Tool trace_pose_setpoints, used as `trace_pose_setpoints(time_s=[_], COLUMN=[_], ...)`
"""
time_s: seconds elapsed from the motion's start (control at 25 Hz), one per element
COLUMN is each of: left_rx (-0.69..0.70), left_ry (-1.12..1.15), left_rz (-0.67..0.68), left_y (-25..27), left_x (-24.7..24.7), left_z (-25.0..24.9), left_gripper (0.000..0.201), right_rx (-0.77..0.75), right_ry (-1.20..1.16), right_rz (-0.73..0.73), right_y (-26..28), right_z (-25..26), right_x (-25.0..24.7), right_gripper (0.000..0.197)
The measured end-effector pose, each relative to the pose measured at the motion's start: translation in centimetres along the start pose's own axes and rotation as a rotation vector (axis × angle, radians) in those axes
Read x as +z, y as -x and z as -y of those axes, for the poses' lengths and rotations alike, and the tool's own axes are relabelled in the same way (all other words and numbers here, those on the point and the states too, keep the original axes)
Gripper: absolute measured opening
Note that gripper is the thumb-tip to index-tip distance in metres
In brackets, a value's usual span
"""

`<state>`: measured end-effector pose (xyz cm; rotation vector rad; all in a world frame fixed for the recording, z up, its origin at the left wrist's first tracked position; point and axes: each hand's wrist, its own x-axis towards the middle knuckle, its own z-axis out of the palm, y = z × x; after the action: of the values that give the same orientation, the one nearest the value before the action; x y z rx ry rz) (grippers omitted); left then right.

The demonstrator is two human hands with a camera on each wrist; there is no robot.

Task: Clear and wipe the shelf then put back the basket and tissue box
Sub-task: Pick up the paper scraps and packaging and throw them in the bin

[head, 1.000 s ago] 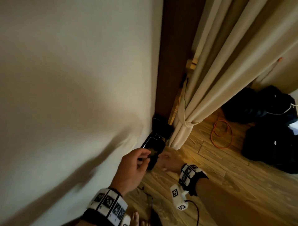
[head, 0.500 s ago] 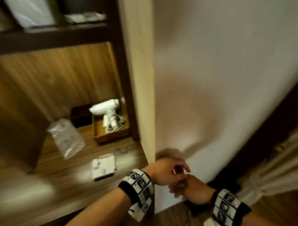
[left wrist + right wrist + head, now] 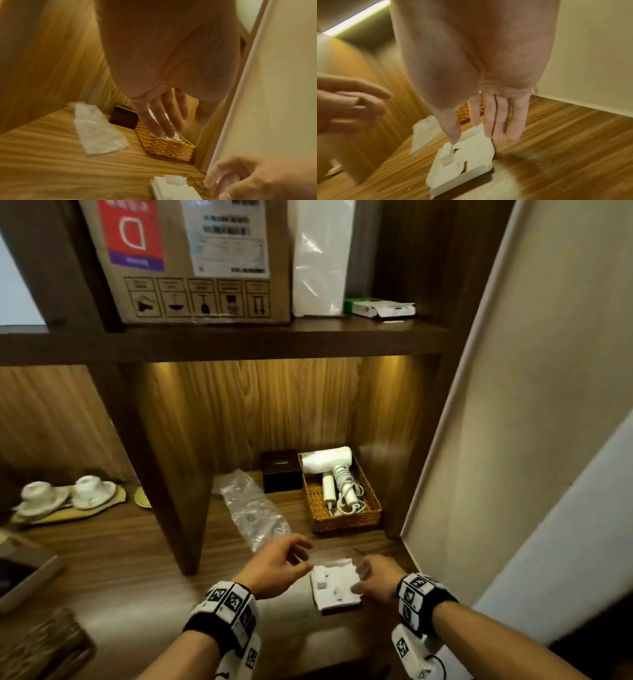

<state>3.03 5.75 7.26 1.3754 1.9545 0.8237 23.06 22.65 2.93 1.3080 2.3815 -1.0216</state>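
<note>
On the shelf (image 3: pixel 137 577), a clear plastic bag (image 3: pixel 253 508) is lying leftmost, the dark tissue box (image 3: pixel 281 470) and the wicker basket (image 3: pixel 346 505) standing side by side at the back right. The left hand (image 3: pixel 274 566) is hovering with its grip spread and empty; the right hand (image 3: pixel 375 578), fingers straight, is reaching over the white cardboard insert (image 3: pixel 337 587). Clearing probably goes best by lifting that loose litter first, then the basket two-handed, level.

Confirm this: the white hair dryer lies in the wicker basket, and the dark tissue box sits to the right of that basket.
Not quite. The head view shows the dark tissue box to the left of the wicker basket, touching it. The white hair dryer does lie in the basket.
</note>
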Motion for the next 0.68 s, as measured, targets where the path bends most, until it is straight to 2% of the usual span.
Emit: trace_pose_setpoints(time_s=[0.16,0.32,0.48,0.68], left_rx=[-0.105,-0.244,-0.409,-0.673], left_ry=[0.072,0.077,0.057,0.057], left_rz=[-0.122,-0.193,-0.253,-0.424], left_y=[0.3,-1.0,-4.0,-8.5], left_x=[-2.3,-4.1,-5.1,-5.8], left_z=[5.4,10.1,13.0,13.8], left_gripper=[0.055,0.068,0.075,0.059], right_rx=[0.076,-0.012,-0.097,-0.1], right_ry=[0.07,0.27,0.432,0.444], right_rz=[-0.089,-0.068,0.043,0.101], right_y=[-3.4,-6.7,-8.5,-10.0], right_z=[1.7,2.9,3.7,3.1], right_x=[0.7,2.0,2.2,1.5], right_gripper=[0.082,0.107,0.104,0.077])
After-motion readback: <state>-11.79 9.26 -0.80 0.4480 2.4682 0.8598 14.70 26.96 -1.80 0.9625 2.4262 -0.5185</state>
